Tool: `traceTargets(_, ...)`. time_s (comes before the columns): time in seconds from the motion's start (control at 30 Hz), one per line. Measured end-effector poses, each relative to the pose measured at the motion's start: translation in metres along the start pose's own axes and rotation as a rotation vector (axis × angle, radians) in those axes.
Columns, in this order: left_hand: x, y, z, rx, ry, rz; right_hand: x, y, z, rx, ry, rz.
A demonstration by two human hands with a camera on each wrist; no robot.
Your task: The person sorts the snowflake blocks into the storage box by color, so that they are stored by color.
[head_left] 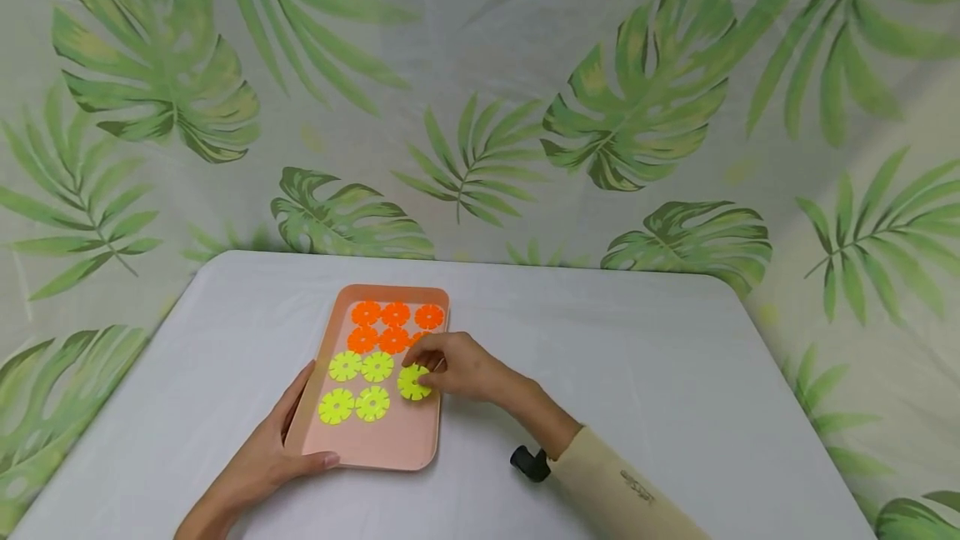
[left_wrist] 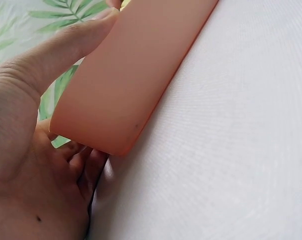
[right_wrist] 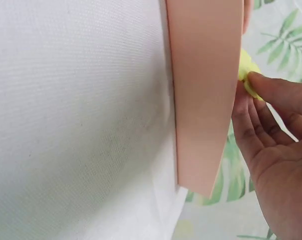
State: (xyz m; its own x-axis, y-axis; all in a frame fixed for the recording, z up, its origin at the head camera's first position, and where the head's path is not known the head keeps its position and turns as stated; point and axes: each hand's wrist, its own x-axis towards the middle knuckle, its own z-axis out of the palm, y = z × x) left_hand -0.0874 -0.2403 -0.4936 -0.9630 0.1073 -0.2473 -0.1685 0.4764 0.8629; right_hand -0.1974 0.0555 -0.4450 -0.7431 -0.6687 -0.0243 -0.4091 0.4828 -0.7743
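A pink rectangular tray (head_left: pixel 390 444) lies on the table with flat, notched flower-shaped discs inside. Orange discs (head_left: pixel 395 314) fill its far part, and yellow-green discs (head_left: pixel 337 406) lie in rows nearer to me. My left hand (head_left: pixel 262 448) grips the tray's near left corner, thumb over the near rim and fingers along the left side. Between thumb and fingers, my right hand (head_left: pixel 461 365) pinches a yellow-green disc (head_left: pixel 412 382) over the tray's right side. That hand partly hides an orange disc. In the right wrist view, the pinched disc (right_wrist: pixel 247 70) shows at the tray's rim.
A white cloth covers the table (head_left: pixel 615 390) around the tray. Behind it hangs a leaf-patterned curtain (head_left: pixel 495 40). A small black object (head_left: pixel 530 463) sits at my right forearm, by the cream sleeve (head_left: pixel 615 482).
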Motion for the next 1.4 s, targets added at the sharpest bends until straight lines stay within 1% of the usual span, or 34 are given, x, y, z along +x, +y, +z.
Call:
traceTargets(0.1,0.000,0.000,0.000,0.009,0.003,-0.001,0.003,-0.002,0.001,-0.025,-0.057,-0.016)
traceTargets(0.2,0.000,0.000,-0.001,0.020,0.007,0.009,0.006,-0.005,0.002,-0.060,-0.102,-0.011)
traceTargets(0.37,0.000,-0.001,-0.001,0.021,0.010,0.026,0.012,-0.006,0.004,-0.163,-0.157,-0.011)
traceTargets(0.67,-0.001,-0.002,-0.001,0.004,0.015,0.048,0.012,-0.009,0.015,-0.399,-0.168,-0.027)
traceTargets(0.77,-0.001,-0.002,-0.001,0.000,0.014,0.046,0.012,-0.009,0.020,-0.448,-0.167,-0.017)
traceTargets(0.87,-0.001,-0.002,0.000,-0.005,0.012,0.043,0.012,-0.008,0.022,-0.471,-0.151,-0.004)
traceTargets(1.17,-0.001,-0.002,0.000,-0.008,0.011,0.032,0.009,-0.009,0.023,-0.418,-0.084,0.034)
traceTargets(1.27,-0.001,-0.003,0.000,-0.011,0.008,0.030,0.009,-0.007,0.021,-0.330,-0.058,0.038)
traceTargets(1.4,-0.001,-0.003,0.000,-0.027,0.004,0.044,0.006,-0.001,0.013,-0.174,0.011,0.022)
